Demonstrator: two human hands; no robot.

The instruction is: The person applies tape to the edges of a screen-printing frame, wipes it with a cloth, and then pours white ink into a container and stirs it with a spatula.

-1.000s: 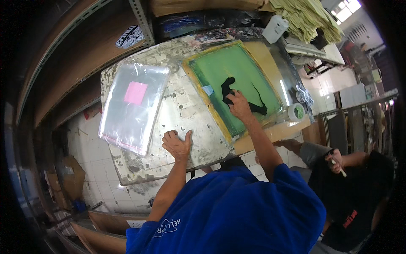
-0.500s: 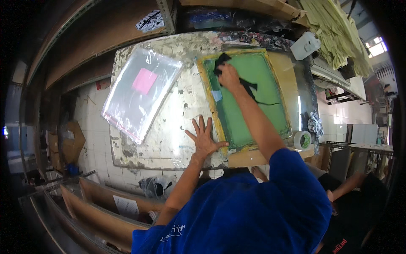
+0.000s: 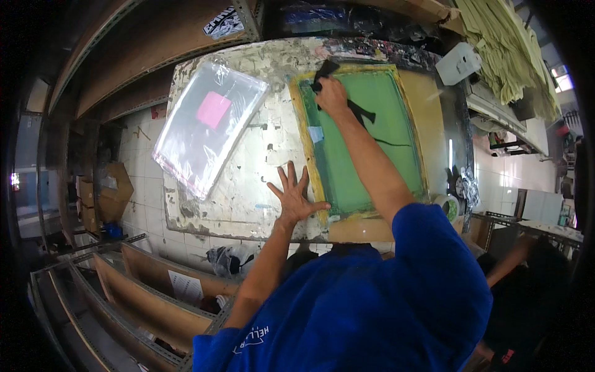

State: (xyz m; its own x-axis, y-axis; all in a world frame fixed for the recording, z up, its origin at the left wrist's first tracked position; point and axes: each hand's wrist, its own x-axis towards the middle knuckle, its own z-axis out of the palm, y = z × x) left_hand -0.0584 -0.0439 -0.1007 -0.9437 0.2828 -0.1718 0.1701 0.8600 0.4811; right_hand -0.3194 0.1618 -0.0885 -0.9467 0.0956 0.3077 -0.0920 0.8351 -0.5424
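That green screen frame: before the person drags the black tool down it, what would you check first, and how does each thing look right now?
1. Right hand on the black squeegee at the far end of the green screen: ok.
2. Left hand spread flat on the table, thumb at the yellow frame edge: ok.
3. Screen lying flat on the table: looks ok.
4. Ink spread along the squeegee: cannot tell.
5. Clear plastic bag with pink square, apart from the screen: ok.
6. Tape roll off the frame: ok.
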